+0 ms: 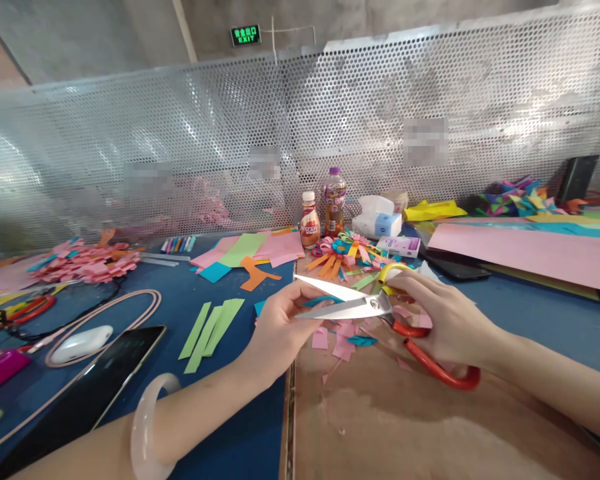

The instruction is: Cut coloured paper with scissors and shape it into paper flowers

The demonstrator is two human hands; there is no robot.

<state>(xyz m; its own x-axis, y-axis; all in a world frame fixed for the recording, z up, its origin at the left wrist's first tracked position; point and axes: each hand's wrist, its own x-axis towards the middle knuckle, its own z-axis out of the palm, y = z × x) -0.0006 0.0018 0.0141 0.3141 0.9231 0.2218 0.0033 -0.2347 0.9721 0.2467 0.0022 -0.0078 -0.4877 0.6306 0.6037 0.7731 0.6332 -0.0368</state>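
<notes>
Steel-bladed scissors (pixel 360 303) in right hand (pixel 445 313), left hand (pixel 280 327) pinching teal paper strip (pixel 323 301)

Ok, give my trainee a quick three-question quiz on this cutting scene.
1. True or false: the scissors blades are open.
2. Which hand grips the scissors' handles: the left hand or the right hand?
3. What lies left of the left forearm: A) phone B) ruler C) stapler?

Key: 1 true. 2 the right hand; the left pinches a teal strip between the blades. 3 A.
</notes>
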